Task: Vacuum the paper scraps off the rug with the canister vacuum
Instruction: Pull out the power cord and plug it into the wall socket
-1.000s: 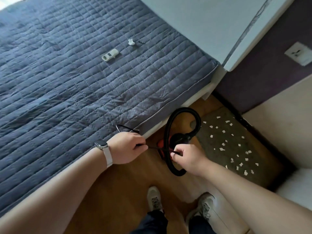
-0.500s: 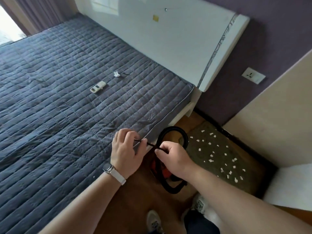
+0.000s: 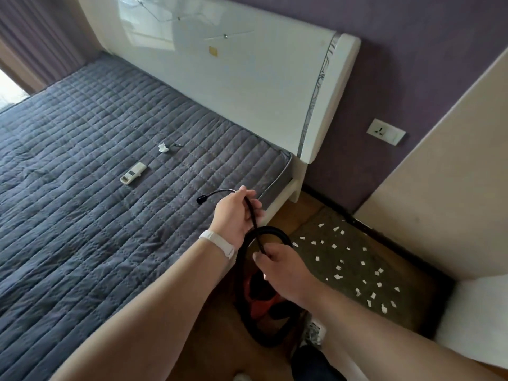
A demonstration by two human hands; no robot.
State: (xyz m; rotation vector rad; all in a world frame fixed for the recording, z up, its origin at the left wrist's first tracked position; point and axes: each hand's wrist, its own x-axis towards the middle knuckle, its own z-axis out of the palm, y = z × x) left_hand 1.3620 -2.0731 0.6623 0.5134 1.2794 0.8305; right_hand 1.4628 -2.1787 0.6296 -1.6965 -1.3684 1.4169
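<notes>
Black power cord (image 3: 251, 213) runs taut between both hands above the bed's edge. The left hand (image 3: 235, 215), a white band on its wrist, is clenched around the cord, and the plug (image 3: 201, 199) sticks out past it over the grey quilted bed cover (image 3: 82, 202). The right hand (image 3: 283, 270) pinches the cord lower down, over the red canister vacuum (image 3: 258, 301) standing on the wooden floor, its black hose (image 3: 270, 233) looping up beneath the hands. White paper scraps (image 3: 354, 266) lie scattered across the dark rug (image 3: 316, 257) just beside the vacuum, near the wall. A wall socket (image 3: 386, 132) sits beside the white headboard (image 3: 247, 86). A remote (image 3: 133, 173) lies on the cover, well apart from the hands.
</notes>
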